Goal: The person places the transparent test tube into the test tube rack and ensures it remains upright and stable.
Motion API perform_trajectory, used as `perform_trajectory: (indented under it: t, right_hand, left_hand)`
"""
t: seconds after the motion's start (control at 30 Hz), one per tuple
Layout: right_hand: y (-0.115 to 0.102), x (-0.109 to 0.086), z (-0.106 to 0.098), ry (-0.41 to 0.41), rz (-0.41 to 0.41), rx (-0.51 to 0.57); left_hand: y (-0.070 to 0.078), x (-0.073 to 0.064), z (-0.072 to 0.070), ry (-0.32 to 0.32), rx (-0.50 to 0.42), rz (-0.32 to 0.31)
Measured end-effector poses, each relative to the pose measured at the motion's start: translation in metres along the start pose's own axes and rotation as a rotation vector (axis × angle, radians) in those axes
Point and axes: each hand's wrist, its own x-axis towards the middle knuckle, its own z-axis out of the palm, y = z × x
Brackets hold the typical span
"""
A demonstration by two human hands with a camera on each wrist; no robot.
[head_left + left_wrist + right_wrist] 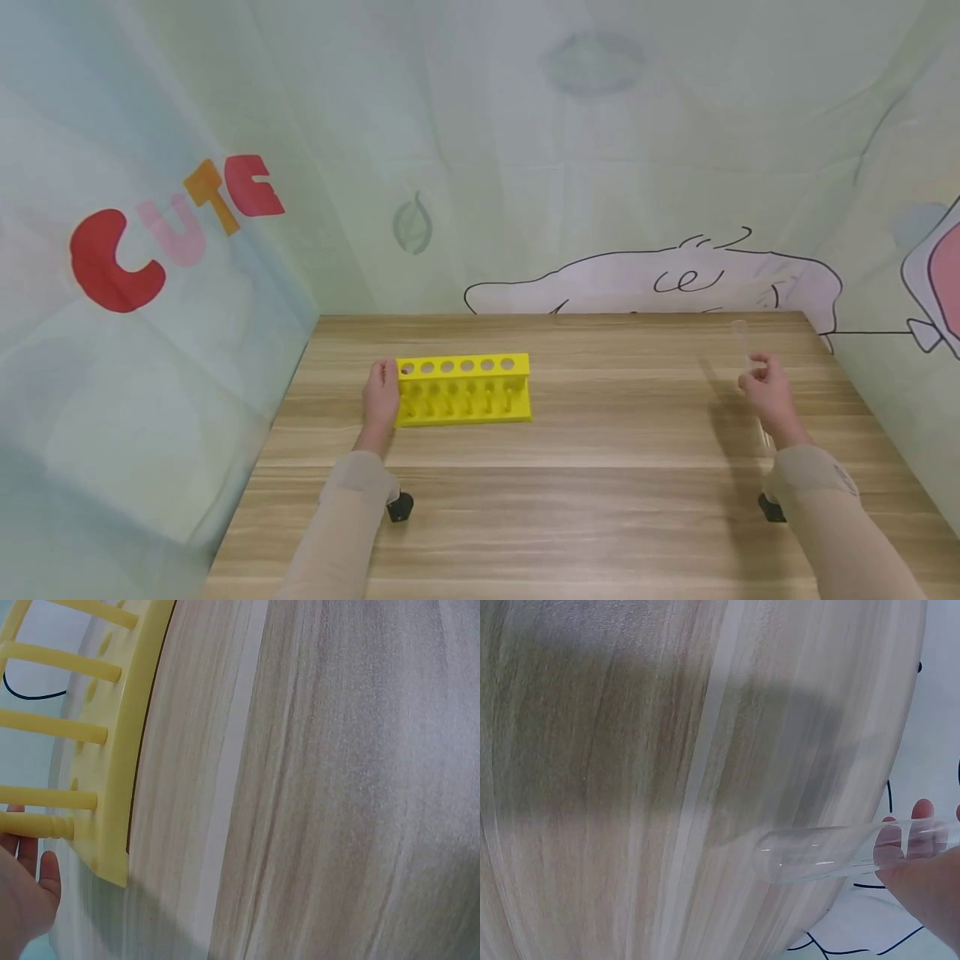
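A yellow test tube rack (457,377) stands upright on the left part of the table, with a row of several round holes along its top and pegs below. My left hand (381,396) grips its left end; the left wrist view shows fingers behind the end post of the rack (112,817). Far to the right, my right hand (771,396) pinches a clear glass test tube (741,333). The tube's rounded closed end points back toward the wrist in the right wrist view, where the test tube (810,855) looks see-through, held tilted above the table.
The wood-grain table (600,500) ends at a printed cloth backdrop (525,208) behind and at both sides. Black wrist-worn devices show under the left sleeve (400,507) and the right sleeve (771,507). The right arm's shadow falls on the tabletop.
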Motion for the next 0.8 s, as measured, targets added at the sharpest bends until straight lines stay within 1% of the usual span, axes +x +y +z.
perform_trajectory:
  t: [0.23, 0.33, 0.57, 0.8]
  right_hand:
    - [-0.0035, -0.0003, 0.0018, 0.045, -0.011, 0.08]
    - [-0.0039, -0.0001, 0.0018, 0.043, -0.015, 0.099]
    - [-0.0063, -0.0002, 0.0008, 0.009, -0.018, 0.123]
    - [-0.0084, -0.0011, 0.0012, -0.006, -0.014, 0.144]
  left_hand:
    - [-0.0021, 0.0023, 0.0007, 0.001, -0.001, 0.007]
    - [-0.0029, 0.0031, 0.0009, 0.006, -0.002, 0.006]
    - [-0.0027, 0.0032, 0.0011, 0.008, -0.006, 0.014]
    - [-0.0034, 0.0025, 0.001, 0.0, -0.01, 0.0]
